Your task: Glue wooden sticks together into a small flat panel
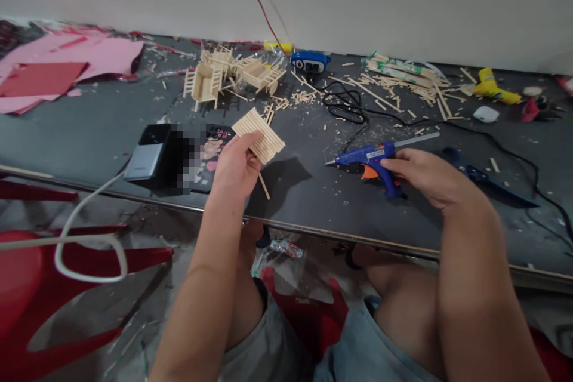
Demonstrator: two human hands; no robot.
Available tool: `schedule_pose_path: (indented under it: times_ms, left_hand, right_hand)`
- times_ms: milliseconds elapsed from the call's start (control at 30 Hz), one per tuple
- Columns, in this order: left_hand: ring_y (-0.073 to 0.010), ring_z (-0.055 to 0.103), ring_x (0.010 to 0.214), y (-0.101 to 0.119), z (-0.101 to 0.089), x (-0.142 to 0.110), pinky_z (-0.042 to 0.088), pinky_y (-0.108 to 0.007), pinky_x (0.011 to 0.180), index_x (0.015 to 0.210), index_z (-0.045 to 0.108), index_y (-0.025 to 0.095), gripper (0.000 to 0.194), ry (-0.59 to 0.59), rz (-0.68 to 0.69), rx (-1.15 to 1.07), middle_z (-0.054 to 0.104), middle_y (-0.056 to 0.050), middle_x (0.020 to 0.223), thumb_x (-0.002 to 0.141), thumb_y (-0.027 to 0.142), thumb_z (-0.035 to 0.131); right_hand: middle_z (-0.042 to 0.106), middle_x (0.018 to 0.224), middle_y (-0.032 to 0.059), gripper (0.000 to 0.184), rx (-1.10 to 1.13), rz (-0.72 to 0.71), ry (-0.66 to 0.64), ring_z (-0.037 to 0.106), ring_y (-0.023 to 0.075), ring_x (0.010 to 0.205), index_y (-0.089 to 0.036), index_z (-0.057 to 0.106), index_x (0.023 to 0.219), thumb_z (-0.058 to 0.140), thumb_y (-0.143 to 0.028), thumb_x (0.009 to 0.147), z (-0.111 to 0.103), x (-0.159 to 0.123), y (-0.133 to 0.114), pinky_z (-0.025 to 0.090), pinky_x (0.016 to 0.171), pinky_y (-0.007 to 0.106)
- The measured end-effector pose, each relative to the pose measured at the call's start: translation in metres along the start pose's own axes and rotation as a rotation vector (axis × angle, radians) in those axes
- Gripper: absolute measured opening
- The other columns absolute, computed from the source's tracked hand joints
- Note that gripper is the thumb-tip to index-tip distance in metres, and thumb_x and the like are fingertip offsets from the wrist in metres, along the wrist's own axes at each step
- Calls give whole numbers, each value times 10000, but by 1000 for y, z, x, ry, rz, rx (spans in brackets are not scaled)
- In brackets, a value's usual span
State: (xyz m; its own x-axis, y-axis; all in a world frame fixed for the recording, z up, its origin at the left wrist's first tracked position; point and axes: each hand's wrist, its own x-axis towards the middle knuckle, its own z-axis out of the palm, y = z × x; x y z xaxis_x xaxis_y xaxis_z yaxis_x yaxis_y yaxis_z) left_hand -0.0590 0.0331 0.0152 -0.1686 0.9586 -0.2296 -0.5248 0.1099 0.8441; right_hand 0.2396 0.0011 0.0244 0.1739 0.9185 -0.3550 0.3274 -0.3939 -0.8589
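Observation:
My left hand (238, 164) grips a small square panel (264, 142) made of thin wooden sticks laid side by side, raised over the front of the table. A single stick (264, 186) sticks out below that hand; whether it is held or lies on the table I cannot tell. On the right, my right hand (421, 170) is closed on the rear of a blue hot glue gun (364, 158) with an orange trigger. A clear glue stick (418, 140) pokes out of its back, and the metal nozzle points left, toward the panel.
Miniature stick furniture (208, 83) stands at the back, near scattered stick pieces (299, 98) and a blue power socket (308, 61). A black cord (394, 114) runs across the right side. A phone (145, 155) stands left; pink paper (102, 54) lies far left. A red stool (27, 304) is below.

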Motion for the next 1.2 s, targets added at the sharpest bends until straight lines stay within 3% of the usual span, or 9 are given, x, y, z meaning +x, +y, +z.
schedule_pose_path:
  times_ms: [67,133,267,433,633,800,900,1033,1200]
  left_hand:
    - [-61,577,558,2,-1,-1,454,-128,495,729,640,145,85,-14,1,-20,657,3,717,721,78,588]
    - [-56,572,547,3,-1,-1,431,-122,466,729,638,134,82,-16,11,-41,653,2,700,724,71,586]
    - [-62,590,566,5,-4,0,429,-122,472,739,639,131,69,-7,37,-37,662,-2,704,711,73,614]
    - [-70,596,558,5,-9,1,450,-135,486,745,646,140,78,-3,30,-43,669,4,689,711,77,615]
    - [-89,627,625,5,-12,0,506,-168,570,731,654,150,78,-16,55,-44,686,-3,749,684,89,642]
    - [-112,641,690,2,-15,-3,526,-202,631,726,646,160,68,-55,56,-7,686,-10,761,675,118,661]
    - [-138,653,748,0,-16,-7,536,-240,696,773,655,159,111,-73,44,16,690,-16,778,665,144,677]
    - [-150,655,747,-4,-15,-13,531,-262,710,837,669,162,201,-86,9,52,697,-16,788,639,152,705]
    - [-153,654,741,-10,-10,-18,518,-256,690,846,681,170,212,-156,-53,92,706,-21,814,639,171,722]
  right_hand:
    - [669,842,61,180,-16,-110,227,582,137,739,-152,657,848,707,-221,689,-4,-5,-6,424,682,284]
    - [627,771,29,176,0,-170,340,529,101,660,-149,637,845,702,-203,690,-2,-10,-14,391,638,280]
    - [546,638,-21,121,97,-113,261,462,75,514,-160,613,827,654,-224,732,13,-12,-22,357,514,252]
    - [571,695,-5,46,243,-57,256,534,91,581,-164,575,755,599,-202,763,23,6,-15,440,553,232]
    - [660,901,18,432,68,34,-14,609,143,753,-212,569,975,780,-322,615,26,12,-6,449,628,243]
    - [689,950,63,527,-116,22,-115,641,202,802,-187,605,1066,783,-346,596,30,16,-1,454,679,297]
    - [696,926,62,504,-204,-23,-187,643,223,818,-190,649,1051,768,-401,610,27,20,4,453,713,326]
    - [685,988,55,543,-113,-39,-90,639,215,846,-220,621,1050,806,-339,554,20,16,9,483,716,321]
    - [666,714,23,295,21,47,-145,567,130,564,-206,638,796,799,-263,556,10,-1,6,461,517,246]
